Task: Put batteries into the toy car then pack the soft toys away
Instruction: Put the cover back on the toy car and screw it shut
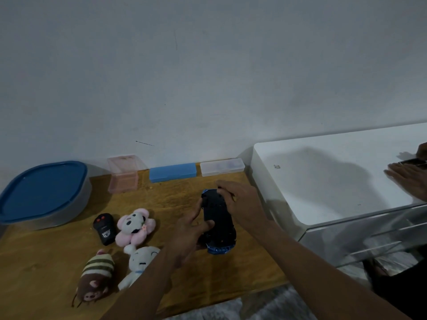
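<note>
Head view. The toy car is turned upside down, so its flat black underside faces the camera. Blue bodywork shows only as a rim at the near end and as a corner at the far end. Its long axis runs from the near edge of the table toward the far edge, leaning slightly left at the far end. Which end is the front cannot be told. The car sits over the right half of the table, close to the right edge; whether it rests on the wood or is lifted cannot be told.

The left hand grips the car's left side, fingers curled and thumb laid across the underside. The right hand grips the far right part, fingers bent over the far end.

Left of the car lie a black remote control, a pink flower toy, a white soft toy and a brown striped toy. Along the far edge stand a blue-lidded container, a pink box, a blue case and a clear case. A white drawer unit adjoins the right edge.
</note>
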`<state>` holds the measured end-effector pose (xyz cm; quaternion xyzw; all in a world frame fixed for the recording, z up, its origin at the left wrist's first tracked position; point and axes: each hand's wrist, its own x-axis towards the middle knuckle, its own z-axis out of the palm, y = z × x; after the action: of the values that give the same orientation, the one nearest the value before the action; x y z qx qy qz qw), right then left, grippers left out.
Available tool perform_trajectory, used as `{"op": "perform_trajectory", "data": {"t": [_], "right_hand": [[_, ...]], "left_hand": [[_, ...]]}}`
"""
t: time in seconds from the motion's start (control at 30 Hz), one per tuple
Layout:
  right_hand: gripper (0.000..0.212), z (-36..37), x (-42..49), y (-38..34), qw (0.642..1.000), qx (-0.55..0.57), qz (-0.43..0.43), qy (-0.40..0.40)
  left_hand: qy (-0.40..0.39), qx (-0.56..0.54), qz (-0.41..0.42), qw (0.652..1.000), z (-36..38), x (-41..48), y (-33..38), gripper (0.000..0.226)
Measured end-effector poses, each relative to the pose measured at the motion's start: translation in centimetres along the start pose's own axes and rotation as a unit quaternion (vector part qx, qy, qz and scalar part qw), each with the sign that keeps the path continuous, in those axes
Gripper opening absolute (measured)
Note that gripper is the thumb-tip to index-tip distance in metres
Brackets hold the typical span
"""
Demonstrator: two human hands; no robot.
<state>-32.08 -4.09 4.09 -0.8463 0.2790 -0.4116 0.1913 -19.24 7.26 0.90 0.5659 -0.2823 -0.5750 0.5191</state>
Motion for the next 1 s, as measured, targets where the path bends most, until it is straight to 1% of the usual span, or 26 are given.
{"op": "perform_trajectory", "data": {"t": [0.13, 0.27, 0.47, 0.67, 0.77, 0.9, 1.0], "right_hand": [[0.016, -0.09, 0.06, -0.02, 1.0, 0.015, 0.007, 0.014], [0.014, -0.02, 0.26, 0.12, 0.997, 0.043, 0.063, 0.003], [0.014, -0.24, 0.43, -0.25, 0.993, 0.071, 0.091, -0.001], [0.013, -0.4, 0.46, -0.4, 0.991, 0.078, 0.106, 0.006], [0.013, -0.39, 0.4, -0.34, 0.993, 0.069, 0.099, 0.007], [0.013, -0.42, 0.45, -0.35, 0.989, 0.077, 0.127, -0.001], [0.012, -0.39, 0.49, -0.26, 0.992, 0.054, 0.111, 0.005]], "left_hand": [[0.004, 0.0, -0.002, 1.0, -0.01, 0.03, 0.0, 0.068], [0.004, 0.011, -0.001, 1.0, 0.01, -0.05, -0.06, 0.07], [0.011, 0.005, -0.008, 1.0, 0.04, -0.15, 0.03, 0.07], [0.015, 0.008, -0.01, 1.0, 0.02, -0.37, 0.12, 0.069], [0.015, 0.009, -0.008, 1.0, -0.08, -0.45, 0.03, 0.069], [0.014, 0.014, -0.008, 1.0, 0.04, -0.48, 0.01, 0.069], [0.013, 0.003, -0.01, 1.0, 0.25, -0.52, 0.0, 0.07]]}}
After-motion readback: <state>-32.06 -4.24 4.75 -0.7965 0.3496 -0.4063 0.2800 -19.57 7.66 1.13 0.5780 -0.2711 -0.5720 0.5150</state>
